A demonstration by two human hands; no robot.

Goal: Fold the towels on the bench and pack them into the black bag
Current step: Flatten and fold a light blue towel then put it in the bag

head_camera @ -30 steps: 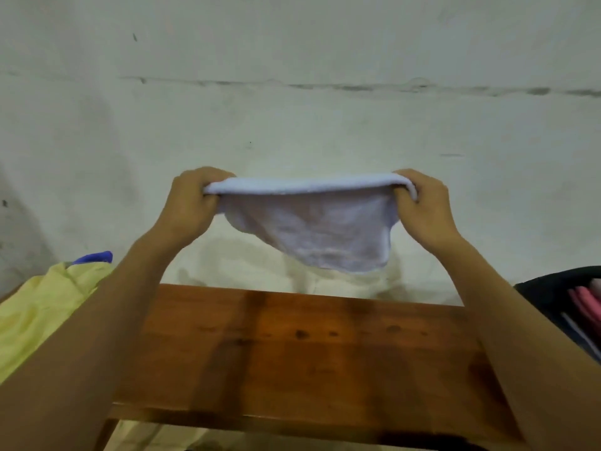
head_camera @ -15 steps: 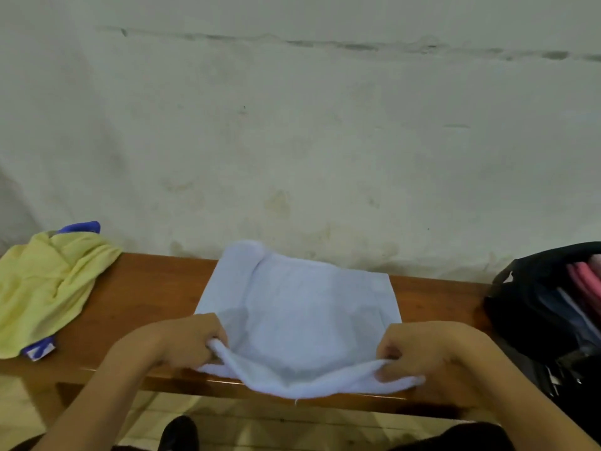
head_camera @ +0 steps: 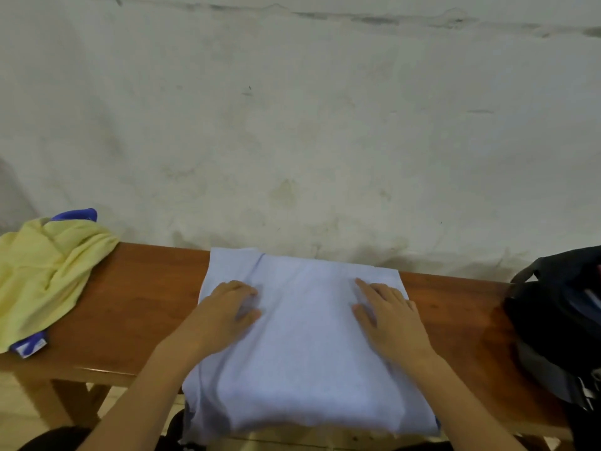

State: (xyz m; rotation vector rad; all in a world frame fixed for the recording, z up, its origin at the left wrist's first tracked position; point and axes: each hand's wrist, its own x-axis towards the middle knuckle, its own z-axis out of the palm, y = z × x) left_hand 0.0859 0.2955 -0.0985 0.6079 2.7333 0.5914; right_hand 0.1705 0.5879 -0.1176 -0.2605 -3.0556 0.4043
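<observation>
A pale blue towel (head_camera: pixel 302 346) lies spread flat across the middle of the wooden bench (head_camera: pixel 136 304), its near edge hanging over the front. My left hand (head_camera: pixel 227 310) presses flat on the towel's left part. My right hand (head_camera: pixel 387 314) lies flat on its right part, fingers straight and pointing toward the wall. A crumpled yellow towel (head_camera: pixel 45 275) with blue trim sits at the bench's left end. The black bag (head_camera: pixel 559 320) stands open at the right end, with coloured cloth showing inside.
A stained white wall (head_camera: pixel 292 125) rises directly behind the bench. Bare wood shows between the blue towel and the yellow towel, and between the blue towel and the bag. Pale floor shows below the bench front.
The blue towel, held up in the air by both hands a second ago, came down onto the bench. Both hands let go of its near edge and now press flat on top.
</observation>
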